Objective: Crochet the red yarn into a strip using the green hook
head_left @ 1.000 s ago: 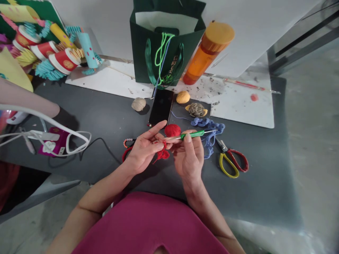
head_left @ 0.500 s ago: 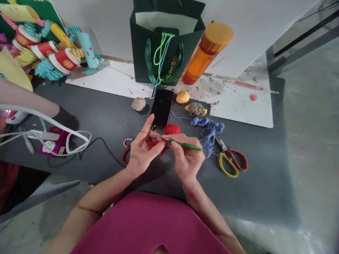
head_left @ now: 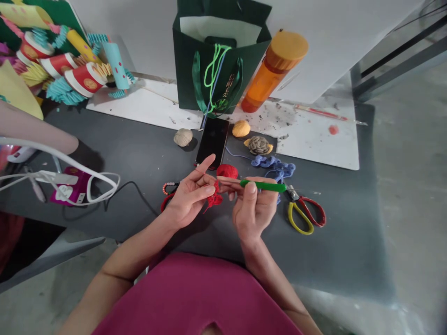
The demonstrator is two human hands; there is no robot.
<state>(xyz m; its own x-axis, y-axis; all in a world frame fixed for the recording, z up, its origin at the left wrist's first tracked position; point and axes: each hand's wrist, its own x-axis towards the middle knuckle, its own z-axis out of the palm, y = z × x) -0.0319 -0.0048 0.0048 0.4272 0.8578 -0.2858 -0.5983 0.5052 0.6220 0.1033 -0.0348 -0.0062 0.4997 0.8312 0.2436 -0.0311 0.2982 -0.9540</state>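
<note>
Between thumb and fingers, my left hand pinches a small piece of red crochet work, its index finger raised with red yarn over it. My right hand grips a crochet hook by its green handle, the thin shaft pointing left at the red piece. A ball of red yarn lies just beyond both hands, beside a dark phone. Blue crocheted yarn lies past my right hand, which partly covers it. Scissors with one red and one yellow handle rest to the right.
At the back stand a dark green paper bag and an orange bottle. Beige and yellow yarn balls sit near a crocheted flower. White cables and paper-cup crafts occupy the left.
My right hand has drawn the hook rightward, away from my left fingers, and its handle lies flatter. More of the red crochet piece shows below my left thumb.
</note>
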